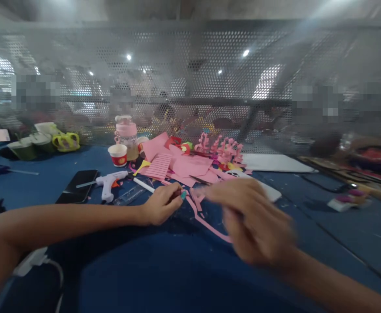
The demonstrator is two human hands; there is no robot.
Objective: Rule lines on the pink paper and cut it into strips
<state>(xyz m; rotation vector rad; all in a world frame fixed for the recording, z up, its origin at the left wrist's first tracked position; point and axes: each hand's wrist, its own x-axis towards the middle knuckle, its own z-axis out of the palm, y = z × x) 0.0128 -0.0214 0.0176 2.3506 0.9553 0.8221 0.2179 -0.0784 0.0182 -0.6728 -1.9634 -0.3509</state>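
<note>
My left hand [162, 203] is closed in a pinch at the middle of the table, at one end of a narrow pink paper strip [212, 229]. A small teal piece [183, 194] shows at its fingertips; what it belongs to is unclear. A white stick [144, 185] runs up to the back of this hand, and whether it is held cannot be seen. From the fingertips the strip bends right and passes out of sight by my right hand [259, 221], which is raised and smeared by motion. Short pink strips [197, 201] lie between the hands.
Beyond the hands lie pink paper sheets [190, 166], scissors [199, 179] and pink curled paper pieces [226, 150]. Leftward are a glue gun [109, 184], a black phone [78, 187], a paper cup [118, 155] and a pink-lidded bottle [126, 134]. A perforated metal screen [190, 87] stands behind.
</note>
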